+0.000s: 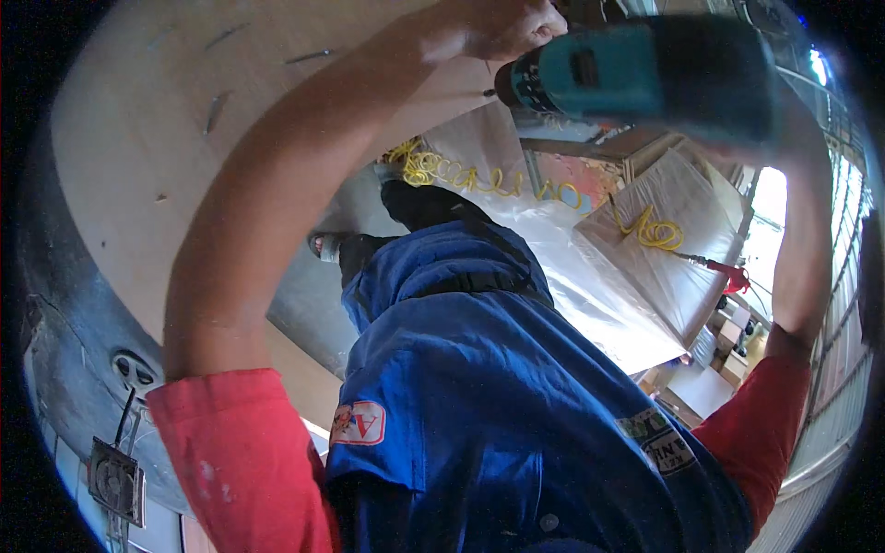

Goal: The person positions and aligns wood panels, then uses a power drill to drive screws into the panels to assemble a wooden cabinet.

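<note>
A teal and black power drill (599, 69) is held sideways at the upper right, somewhat blurred. My right hand (742, 152) is closed on its grip, with the fingers smeared and mostly behind the tool. From the chuck a thin bit (487, 93) points left toward the edge of a large pale wooden panel (138, 138). My left hand (516, 29) is at the top edge, just beyond the chuck, with its fingers curled together. Whatever those fingers hold, if anything, cannot be made out. Several screws lie on the panel, among them a dark screw (309, 57) beside my left forearm.
A yellow coiled hose (442, 170) runs over a stack covered in clear plastic sheeting (590, 267), ending near a red fitting (735, 278). Cardboard boxes (735, 369) stand at the right. A square grey device (115, 481) is at the lower left.
</note>
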Available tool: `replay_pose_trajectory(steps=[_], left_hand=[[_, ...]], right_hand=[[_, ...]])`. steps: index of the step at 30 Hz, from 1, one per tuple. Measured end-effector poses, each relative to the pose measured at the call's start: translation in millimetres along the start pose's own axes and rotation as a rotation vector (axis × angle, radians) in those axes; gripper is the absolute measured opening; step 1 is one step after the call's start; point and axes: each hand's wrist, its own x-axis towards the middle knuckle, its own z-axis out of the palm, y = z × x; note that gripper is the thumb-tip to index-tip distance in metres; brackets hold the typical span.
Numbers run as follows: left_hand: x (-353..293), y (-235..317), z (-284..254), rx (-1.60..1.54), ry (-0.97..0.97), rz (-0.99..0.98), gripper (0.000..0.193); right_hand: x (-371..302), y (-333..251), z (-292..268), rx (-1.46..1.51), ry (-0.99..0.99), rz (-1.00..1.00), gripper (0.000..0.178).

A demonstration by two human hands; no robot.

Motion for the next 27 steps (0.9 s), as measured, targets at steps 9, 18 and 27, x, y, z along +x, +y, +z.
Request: replay_pose_trajectory(steps=[9, 18, 27], left_hand=[[-49, 63, -23, 0.345, 0.113, -0.161, 0.048], [-67, 118, -8, 0.560, -0.128, -0.408, 0.065], [-132, 148, 0, 0.750, 0.151, -0.524, 0.054]], right_hand=[[-63, 23, 7, 0.345, 0.325, -0.061, 0.070], [-94, 64, 78, 0.518, 0.610, -0.034, 0.073], [-66, 101, 128, 0.653, 0.706, -0.048, 0.071]])
